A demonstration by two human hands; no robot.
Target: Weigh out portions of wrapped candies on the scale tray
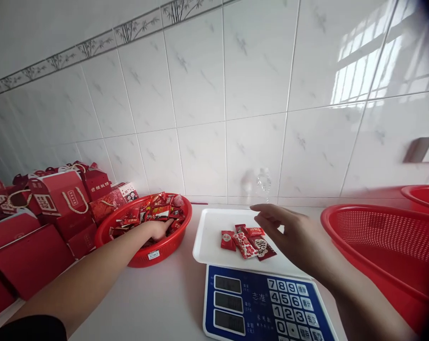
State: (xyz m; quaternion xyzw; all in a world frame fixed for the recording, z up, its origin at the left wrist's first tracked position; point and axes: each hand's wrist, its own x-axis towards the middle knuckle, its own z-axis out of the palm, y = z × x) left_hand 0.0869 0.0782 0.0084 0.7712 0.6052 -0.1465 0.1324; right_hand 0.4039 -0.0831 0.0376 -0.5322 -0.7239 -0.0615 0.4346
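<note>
My left hand [160, 229] reaches into a red plastic basket [180, 235] heaped with wrapped candies [157, 210]. Its fingers are sunk among the wrappers and hidden. Above the right part of the scale's white tray [207, 237] hovers my right hand [288, 232], its fingers loosely bent and apart with nothing visible in them. Several red and patterned candy packets [244, 244] lie in a small cluster on the tray, left of that hand. In front of the tray is the blue keypad panel of the digital scale [259, 303], with three grey displays.
Red gift boxes [63, 196] with rope handles are stacked at the left against the basket. Another large red basket [378, 232] stands at the right, with part of one more behind it. A clear plastic bottle [263, 183] is by the tiled wall [200, 161].
</note>
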